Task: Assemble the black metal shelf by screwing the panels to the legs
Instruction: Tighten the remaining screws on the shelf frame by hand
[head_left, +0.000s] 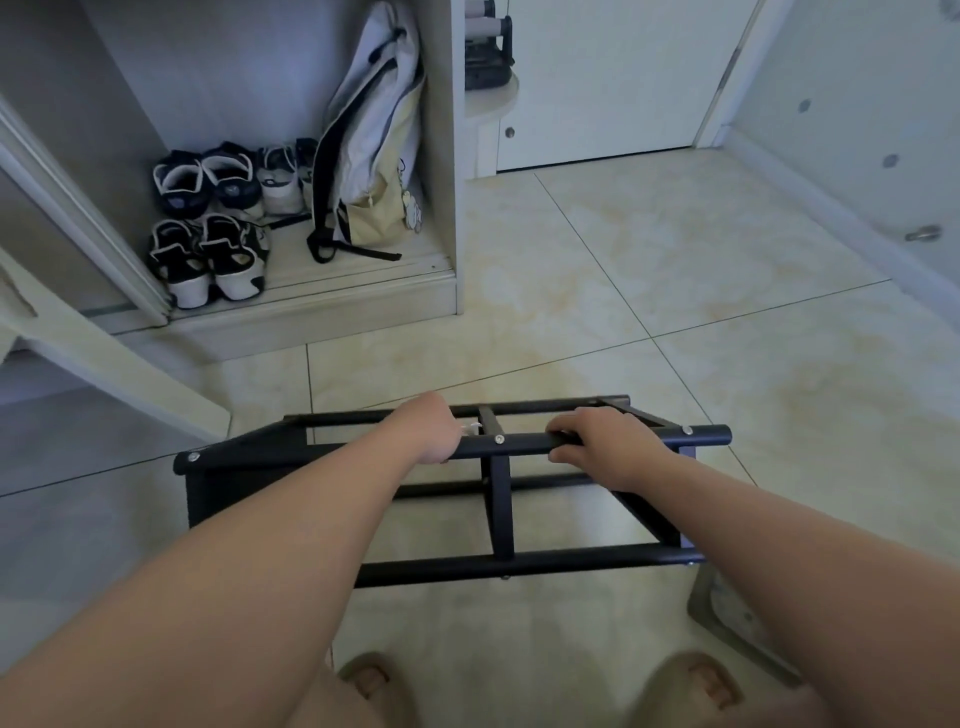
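While lying on its side on cream marbled floor tiles (675, 270), gripped by left hand (432, 434) and right hand (609, 448), both curled round the top tubular leg (524, 443) of the black metal shelf (502, 519).

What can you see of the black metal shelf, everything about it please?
The black metal shelf is a frame of round tubes joined by flat crossbars, with silver screw heads at the joints and a solid panel at its left end. It stands on the tiled floor. The left hand and right hand both grip its upper near tube.
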